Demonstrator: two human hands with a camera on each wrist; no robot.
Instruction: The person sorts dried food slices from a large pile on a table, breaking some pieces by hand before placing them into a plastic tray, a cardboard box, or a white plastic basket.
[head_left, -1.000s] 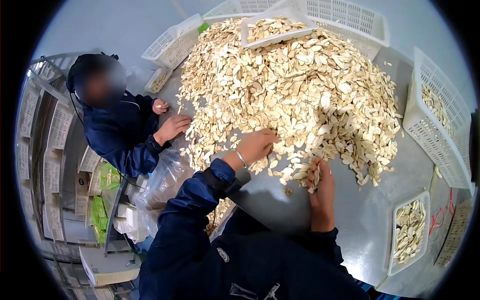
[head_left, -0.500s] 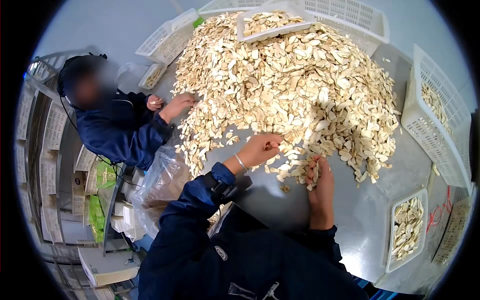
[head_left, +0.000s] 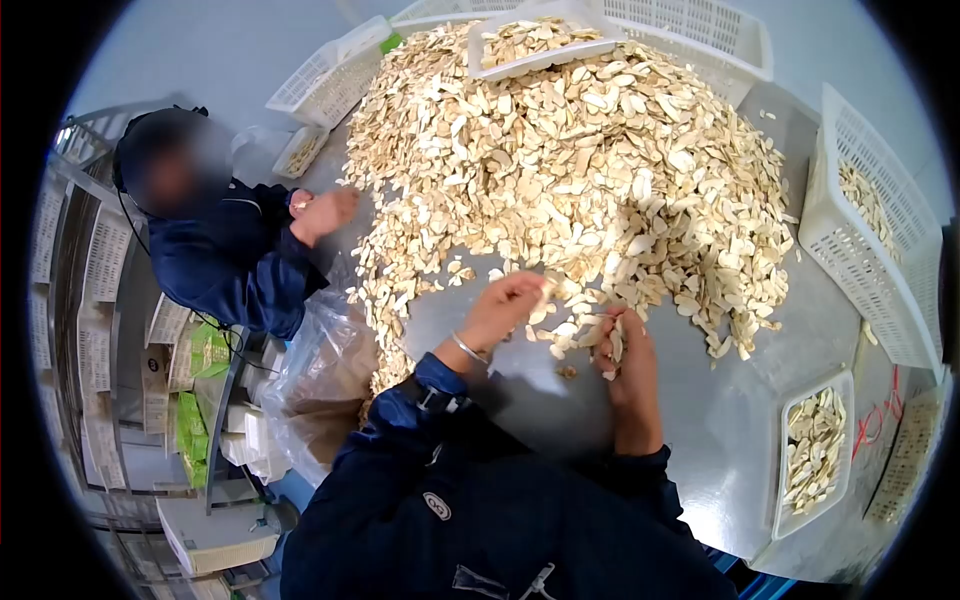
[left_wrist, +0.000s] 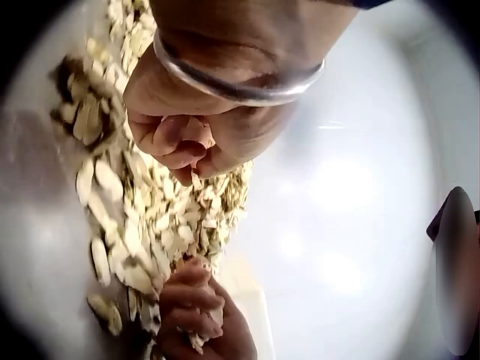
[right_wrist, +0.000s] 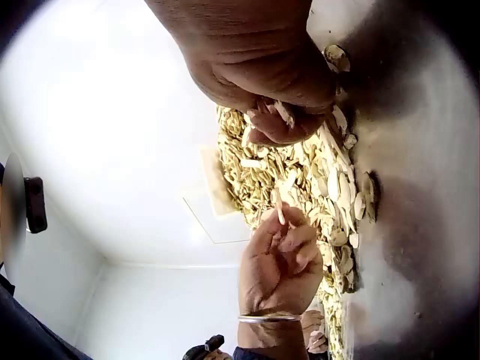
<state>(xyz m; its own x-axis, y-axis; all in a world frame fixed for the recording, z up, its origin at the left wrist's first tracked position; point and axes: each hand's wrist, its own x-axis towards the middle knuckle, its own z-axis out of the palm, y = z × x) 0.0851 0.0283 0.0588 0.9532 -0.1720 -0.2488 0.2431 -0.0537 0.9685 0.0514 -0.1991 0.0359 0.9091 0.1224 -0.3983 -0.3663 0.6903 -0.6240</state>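
A large heap of pale dried slices (head_left: 560,150) covers the metal table. At its near edge my left hand (head_left: 498,315), with a silver bangle at the wrist, pinches a slice (right_wrist: 281,207) between thumb and fingertips. To its right, my right hand (head_left: 630,375) is curled round several slices (head_left: 615,345), palm facing the left hand. In the left wrist view the right hand (left_wrist: 202,315) shows slices between its fingers. Loose slices (head_left: 565,335) lie on the table between the two hands.
A white tray of slices (head_left: 846,440) sits at the right, below a perforated basket (head_left: 870,290). Another tray (head_left: 545,62) rests on the heap. At the left, another person (head_left: 230,240) has both hands near the heap's edge, beside a clear plastic bag (head_left: 320,380).
My left hand has drawn back slightly toward me from the heap, with a slice at its fingertips. The right hand has shifted slightly left. The other person's hand has pulled away from the heap.
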